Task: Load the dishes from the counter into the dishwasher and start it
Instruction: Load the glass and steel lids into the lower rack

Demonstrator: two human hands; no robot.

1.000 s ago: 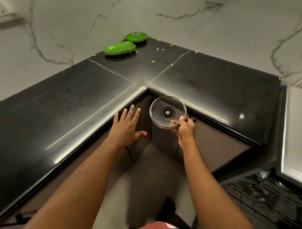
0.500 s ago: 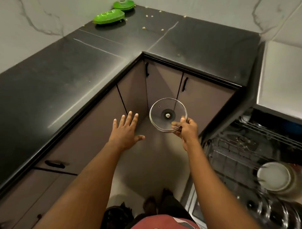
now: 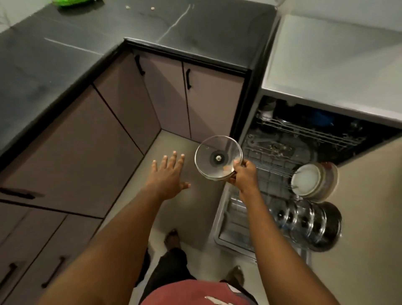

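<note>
My right hand [image 3: 245,174] pinches the rim of a round glass lid [image 3: 217,160] with a dark centre knob, held above the floor at the left edge of the open dishwasher [image 3: 282,152]. The pulled-out lower rack [image 3: 237,219] holds white plates [image 3: 306,179], a brownish dish and several glass lids beside a dark steel pot [image 3: 326,226]. My left hand [image 3: 167,177] hovers open, fingers spread, to the left of the lid. A green dish [image 3: 71,2] shows at the counter's far top edge.
The black L-shaped counter [image 3: 65,56] wraps the left and back, with brown cabinet doors [image 3: 208,102] below. A pale worktop [image 3: 337,61] covers the dishwasher. Crumbs lie on the far counter. My feet stand on the beige floor [image 3: 174,206].
The view swung right and down, bringing the open dishwasher fully into sight. My right hand carried the glass lid away from the counter corner toward the rack; my left hand stayed open beside it.
</note>
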